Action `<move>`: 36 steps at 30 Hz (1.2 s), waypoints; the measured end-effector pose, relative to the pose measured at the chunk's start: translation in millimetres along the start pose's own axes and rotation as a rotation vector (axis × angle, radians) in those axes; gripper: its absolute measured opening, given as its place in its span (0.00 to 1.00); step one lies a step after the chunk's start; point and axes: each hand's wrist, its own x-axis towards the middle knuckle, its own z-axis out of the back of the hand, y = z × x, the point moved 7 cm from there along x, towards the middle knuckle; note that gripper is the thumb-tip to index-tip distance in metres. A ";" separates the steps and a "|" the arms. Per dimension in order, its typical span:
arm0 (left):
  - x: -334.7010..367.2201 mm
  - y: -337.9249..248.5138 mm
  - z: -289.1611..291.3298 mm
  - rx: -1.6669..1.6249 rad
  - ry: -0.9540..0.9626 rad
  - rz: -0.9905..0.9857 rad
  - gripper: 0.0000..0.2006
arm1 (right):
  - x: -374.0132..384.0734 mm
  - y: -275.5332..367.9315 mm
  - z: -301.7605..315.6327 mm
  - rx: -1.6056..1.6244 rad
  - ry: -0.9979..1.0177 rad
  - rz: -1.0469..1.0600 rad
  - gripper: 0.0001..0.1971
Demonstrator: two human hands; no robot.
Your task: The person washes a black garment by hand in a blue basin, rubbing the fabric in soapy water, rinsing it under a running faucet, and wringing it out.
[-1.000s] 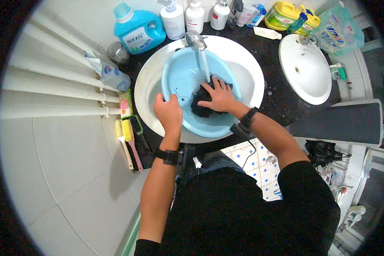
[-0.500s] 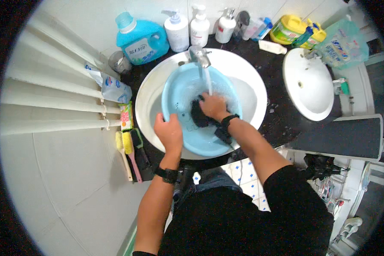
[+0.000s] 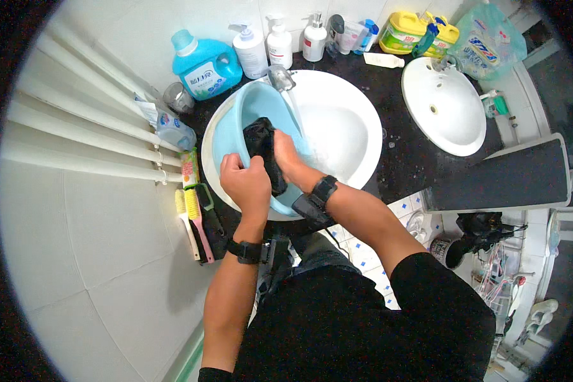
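A light blue plastic basin [image 3: 230, 124] is tilted on its side in the white oval sink [image 3: 363, 121], its opening facing right. My left hand [image 3: 247, 184] is closed on the basin's rim. Inside, my right hand [image 3: 290, 159] holds a bunched black cloth [image 3: 261, 143] against the basin wall; its fingertips are partly hidden by the cloth. Water runs from the faucet [image 3: 280, 77] past the tilted opening, and splashing water shows in the sink beside the basin. Each wrist wears a black strap with a small device.
Behind the sink stand a blue detergent jug [image 3: 207, 70], several pump bottles [image 3: 250, 51] and yellow jugs [image 3: 404, 32]. Scrub brushes [image 3: 200, 229] lie at the left on the black counter [image 3: 388, 159]. A smaller white basin [image 3: 445, 108] is set at the right.
The basin has gone from lying level under the faucet to tilted rightward and shifted left. My right hand has moved left with the black cloth, up against the basin wall.
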 end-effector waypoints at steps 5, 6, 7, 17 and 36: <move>-8.6 -33.5 16.7 0.251 -0.062 -0.394 0.12 | -38.5 22.6 -45.4 0.065 0.077 -0.005 0.22; -14.1 -43.6 17.4 0.319 -0.090 -0.549 0.11 | -41.7 22.8 -50.5 0.163 0.083 -0.037 0.22; -15.7 -46.4 17.8 0.369 -0.073 -0.593 0.10 | -44.2 22.3 -55.8 0.260 0.089 -0.070 0.23; -22.8 -52.4 30.4 0.417 -0.113 -0.793 0.11 | -63.1 44.5 -63.2 0.435 0.052 -0.177 0.20; -13.7 53.6 -16.3 -0.078 -0.033 0.155 0.06 | -29.6 73.5 124.8 -0.963 -0.142 0.638 0.11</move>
